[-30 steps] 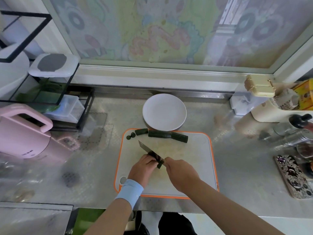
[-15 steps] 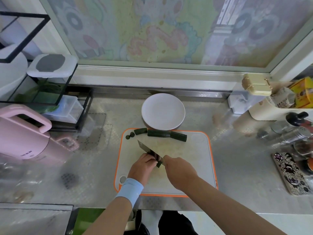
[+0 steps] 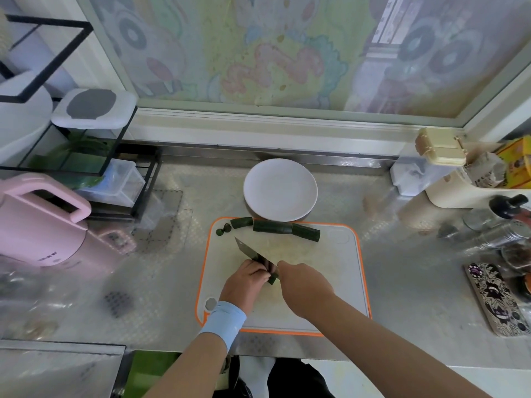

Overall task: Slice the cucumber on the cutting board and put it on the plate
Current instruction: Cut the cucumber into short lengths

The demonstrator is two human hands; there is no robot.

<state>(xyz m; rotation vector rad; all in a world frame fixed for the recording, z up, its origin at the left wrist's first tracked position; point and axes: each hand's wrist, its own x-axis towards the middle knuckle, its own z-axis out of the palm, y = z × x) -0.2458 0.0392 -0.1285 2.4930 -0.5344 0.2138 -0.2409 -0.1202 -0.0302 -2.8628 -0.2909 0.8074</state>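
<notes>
A white cutting board [image 3: 324, 271] with an orange rim lies on the counter. At its middle my left hand [image 3: 244, 282] holds down a dark green cucumber piece [image 3: 272, 278], mostly hidden by the fingers. My right hand [image 3: 304, 285] grips a knife [image 3: 247, 251] whose blade rests across that piece, tip pointing up-left. Three longer cucumber pieces [image 3: 271, 226] lie in a row along the board's far edge, with two small end bits [image 3: 223, 229] to their left. A white plate [image 3: 280, 189] stands just behind the board with nothing on it.
A pink appliance [image 3: 40, 222] and a black wire rack [image 3: 94, 170] with containers stand at the left. Jars, bottles and a cream container [image 3: 488, 225] crowd the right side, with a patterned phone case [image 3: 497, 300] near the counter's front edge.
The knife and both hands have shifted slightly on the cucumber piece at the board's middle. The other pieces and the plate have not moved.
</notes>
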